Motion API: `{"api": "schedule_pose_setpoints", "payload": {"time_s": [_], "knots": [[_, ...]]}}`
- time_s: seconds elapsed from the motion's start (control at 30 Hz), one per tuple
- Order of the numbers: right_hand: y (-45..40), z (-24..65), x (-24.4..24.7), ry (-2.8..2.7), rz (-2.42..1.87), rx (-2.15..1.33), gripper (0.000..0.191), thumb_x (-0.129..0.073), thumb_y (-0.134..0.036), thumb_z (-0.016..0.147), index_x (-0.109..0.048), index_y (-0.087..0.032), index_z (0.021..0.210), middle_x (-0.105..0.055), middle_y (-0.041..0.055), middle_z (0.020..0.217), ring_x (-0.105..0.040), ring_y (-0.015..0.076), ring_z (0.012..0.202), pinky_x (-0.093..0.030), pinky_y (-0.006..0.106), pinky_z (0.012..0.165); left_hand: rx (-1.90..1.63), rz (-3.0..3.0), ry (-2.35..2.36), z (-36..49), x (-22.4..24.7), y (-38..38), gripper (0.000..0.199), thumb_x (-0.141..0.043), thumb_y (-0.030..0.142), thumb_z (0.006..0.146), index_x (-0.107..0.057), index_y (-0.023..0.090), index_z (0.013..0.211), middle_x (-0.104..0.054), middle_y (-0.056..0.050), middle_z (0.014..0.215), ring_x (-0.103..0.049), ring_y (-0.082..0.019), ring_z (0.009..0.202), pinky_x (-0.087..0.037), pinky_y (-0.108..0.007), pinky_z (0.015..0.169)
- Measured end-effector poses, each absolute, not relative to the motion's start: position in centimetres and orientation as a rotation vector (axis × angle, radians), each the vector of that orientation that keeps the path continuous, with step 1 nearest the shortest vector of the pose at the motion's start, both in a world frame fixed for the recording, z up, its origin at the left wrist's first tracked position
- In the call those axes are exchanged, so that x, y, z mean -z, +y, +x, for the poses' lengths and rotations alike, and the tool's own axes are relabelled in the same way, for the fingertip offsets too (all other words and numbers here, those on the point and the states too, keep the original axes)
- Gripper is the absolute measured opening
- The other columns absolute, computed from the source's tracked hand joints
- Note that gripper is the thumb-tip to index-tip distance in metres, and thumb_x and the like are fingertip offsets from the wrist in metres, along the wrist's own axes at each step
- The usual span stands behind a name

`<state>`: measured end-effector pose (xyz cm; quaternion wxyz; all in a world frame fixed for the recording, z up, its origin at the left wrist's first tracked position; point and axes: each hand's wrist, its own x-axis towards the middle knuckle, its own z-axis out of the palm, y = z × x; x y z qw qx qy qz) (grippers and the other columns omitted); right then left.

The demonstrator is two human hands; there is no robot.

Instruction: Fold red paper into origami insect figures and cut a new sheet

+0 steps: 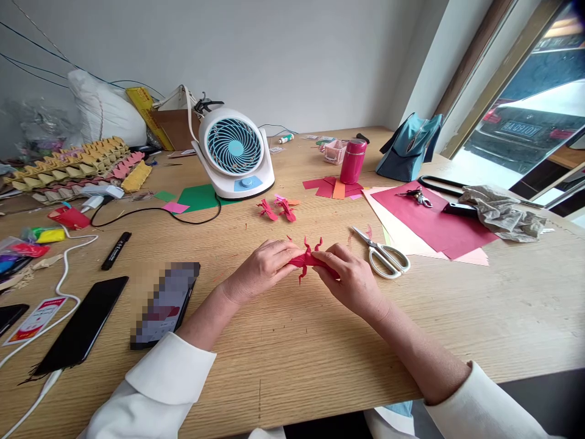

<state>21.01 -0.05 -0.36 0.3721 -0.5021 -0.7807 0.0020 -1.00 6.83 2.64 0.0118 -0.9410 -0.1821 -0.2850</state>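
- Just below the frame's centre is a red paper figure (pixel 308 259), thin limbs sticking out.
- Left hand (pixel 269 264) pinches its left end, fingers closed.
- Right hand (pixel 351 277) grips its right end, fingers closed too.
- Scissors (pixel 377 247) lie right of centre, near that hand.

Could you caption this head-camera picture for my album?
The left fingers and right fingers hold a folded red paper figure near white-handled scissors.

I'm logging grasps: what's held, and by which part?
A red folded-paper figure: left hand pinches one end, right hand grips the body toward the other.
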Motion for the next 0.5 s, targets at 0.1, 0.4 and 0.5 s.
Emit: {"api": "schedule_pose_setpoints", "payload": {"time_s": [0.1,0.4,0.5], "knots": [[-0.12,20.97,0.27,-1.986,-1.287,-0.064,0.024,-0.054,-0.029,0.098,-0.067,-0.023,0.118,-0.066,0.0059,0.094,-0.064,0.0162,0.080,-0.048,0.026,0.070,0.844,-2.929,-0.571,-1.03,-2.64,6.89,0.022,-0.058,0.020,0.096,-0.063,0.017,0.117,-0.072,-0.008,0.111,-0.067,-0.020,0.105,-0.051,-0.034,0.091],[-0.25,20.55,0.13,-1.986,-1.346,-0.108,0.022,-0.055,-0.028,0.097,-0.067,-0.022,0.114,-0.066,0.0057,0.094,-0.065,0.0168,0.080,-0.048,0.026,0.070,0.877,-2.910,-0.618,-0.98,-2.29,6.81,0.023,-0.056,0.015,0.095,-0.063,0.017,0.117,-0.071,-0.009,0.113,-0.066,-0.020,0.109,-0.051,-0.035,0.095],[-0.32,20.55,0.24,-2.020,-1.362,-0.053,0.022,-0.055,-0.027,0.098,-0.067,-0.022,0.115,-0.066,0.0066,0.094,-0.065,0.0176,0.080,-0.048,0.027,0.070,0.890,-2.908,-0.601,-0.94,-2.17,6.85,0.022,-0.057,0.015,0.095,-0.063,0.017,0.116,-0.071,-0.009,0.113,-0.066,-0.020,0.109,-0.052,-0.036,0.095]]}}
